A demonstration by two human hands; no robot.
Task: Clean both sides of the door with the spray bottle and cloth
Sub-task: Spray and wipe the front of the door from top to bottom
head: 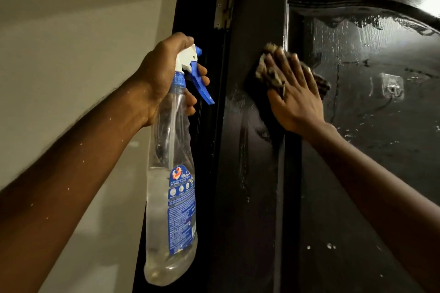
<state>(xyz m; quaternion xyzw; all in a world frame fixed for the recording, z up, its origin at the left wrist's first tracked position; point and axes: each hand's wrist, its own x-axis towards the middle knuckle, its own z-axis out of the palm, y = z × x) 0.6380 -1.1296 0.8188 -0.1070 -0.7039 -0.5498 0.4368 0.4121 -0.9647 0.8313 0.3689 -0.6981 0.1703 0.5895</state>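
left hand (162, 74), fingers (202, 72) curled round spray bottle (171, 197), right hand (295, 100), fingers (289, 66) flat on cloth (266, 74) (against door (250, 173))

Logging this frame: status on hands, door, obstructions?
Left hand grips spray bottle by the neck. Right hand, fingers straight, presses cloth on wet door. Stick-on hook right of cloth.

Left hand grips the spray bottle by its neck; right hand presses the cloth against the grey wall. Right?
Wrong surface: in the head view the right hand presses the cloth against the black door. The left hand grips the spray bottle by its neck.
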